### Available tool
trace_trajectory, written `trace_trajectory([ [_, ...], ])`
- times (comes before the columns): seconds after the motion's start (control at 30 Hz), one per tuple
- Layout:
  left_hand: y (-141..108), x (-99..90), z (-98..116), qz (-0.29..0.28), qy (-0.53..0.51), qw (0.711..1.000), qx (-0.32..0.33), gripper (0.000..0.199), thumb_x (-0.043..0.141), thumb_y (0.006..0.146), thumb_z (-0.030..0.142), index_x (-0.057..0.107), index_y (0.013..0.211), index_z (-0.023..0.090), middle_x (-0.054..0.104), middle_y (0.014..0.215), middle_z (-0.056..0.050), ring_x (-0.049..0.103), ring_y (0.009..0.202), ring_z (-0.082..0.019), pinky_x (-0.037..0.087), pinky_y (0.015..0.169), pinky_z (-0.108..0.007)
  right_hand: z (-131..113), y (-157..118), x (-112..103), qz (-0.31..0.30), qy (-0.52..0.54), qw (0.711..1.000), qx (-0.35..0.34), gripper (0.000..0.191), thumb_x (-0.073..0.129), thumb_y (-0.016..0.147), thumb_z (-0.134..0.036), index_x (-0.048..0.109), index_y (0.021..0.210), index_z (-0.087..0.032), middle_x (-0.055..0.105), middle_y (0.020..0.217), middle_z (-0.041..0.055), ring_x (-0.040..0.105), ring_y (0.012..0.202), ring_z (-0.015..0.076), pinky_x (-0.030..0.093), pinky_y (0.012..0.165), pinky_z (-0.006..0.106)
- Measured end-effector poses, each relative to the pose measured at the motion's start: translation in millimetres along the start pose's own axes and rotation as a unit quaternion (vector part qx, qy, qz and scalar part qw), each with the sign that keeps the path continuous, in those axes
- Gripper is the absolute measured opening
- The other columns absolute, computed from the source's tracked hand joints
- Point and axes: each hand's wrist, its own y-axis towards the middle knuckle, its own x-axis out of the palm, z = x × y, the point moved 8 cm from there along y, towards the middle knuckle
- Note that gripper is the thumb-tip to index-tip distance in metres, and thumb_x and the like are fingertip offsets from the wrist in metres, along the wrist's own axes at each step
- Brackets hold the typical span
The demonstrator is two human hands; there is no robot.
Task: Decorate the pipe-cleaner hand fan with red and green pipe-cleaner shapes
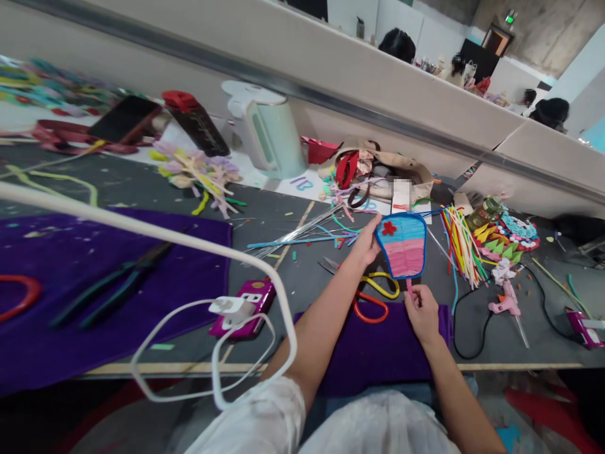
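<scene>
A small hand fan (405, 252), apparently made of pipe cleaners, is held up over the table. Its top is light blue, its lower part pink, its rim dark blue, and a red flower sits at the upper left. My left hand (368, 244) grips its left edge, with the fingers partly hidden behind it. Below, my right hand (423, 310) pinches the short pink handle. Scissors with red and yellow handles (371, 309) lie under the fan, by my left forearm. A purple cloth (378, 353) is spread beneath my hands.
Pipe cleaners (466, 249), a pink glue gun (508, 302) and its black cord are on the right. Pliers (118, 284) rest on another purple cloth at left. A white cable (212, 246) arches across the foreground. A kettle (278, 135) and bottle (196, 123) stand behind.
</scene>
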Motion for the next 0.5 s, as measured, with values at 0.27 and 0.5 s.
trace_trajectory([
  [0.27,-0.7,-2.2,3.0,0.001,0.024,1.000,0.020,0.028,0.085,0.060,0.030,0.069,0.076,0.013,0.073,0.069,-0.004,0.067,0.060,-0.015,0.056,0.067,-0.029,-2.6,0.9,-0.2,-0.005,0.002,1.000,0.004,0.016,0.055,0.092,-0.033,0.061,0.086,-0.019,0.054,0.074,-0.0010,0.051,0.061,0.0106,0.043,0.059,0.022],
  [0.5,-1.9,-4.1,2.3,0.011,0.063,0.997,0.041,0.032,0.090,0.050,0.027,0.070,0.070,0.012,0.072,0.066,-0.003,0.063,0.059,-0.012,0.051,0.063,-0.025,-2.3,1.2,0.4,-0.006,0.008,1.000,0.002,0.015,0.056,0.091,-0.033,0.060,0.086,-0.019,0.054,0.073,-0.0015,0.049,0.059,0.0105,0.043,0.057,0.022],
])
